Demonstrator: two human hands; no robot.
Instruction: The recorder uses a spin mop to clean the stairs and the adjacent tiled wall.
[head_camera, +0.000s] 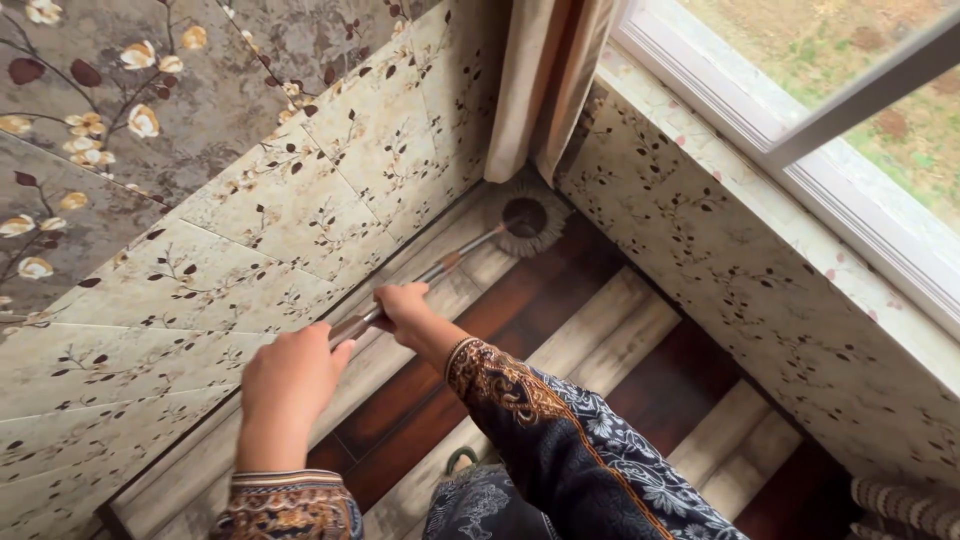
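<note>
Both my hands grip a long metal mop handle (455, 258) that slants toward the room's corner. My left hand (292, 378) closes around the near end of the handle. My right hand (405, 308) grasps it further along. The round fringed mop head (527, 219) presses on the floor in the corner, below the curtain (545, 80). My sleeves are dark blue with a patterned print.
Floral tiled walls (300, 200) meet at the corner. A window (820, 90) with a white frame sits above a ledge at right. The floor (600, 340) has dark and pale wood-look strips. A ribbed beige object (905, 505) lies at the bottom right.
</note>
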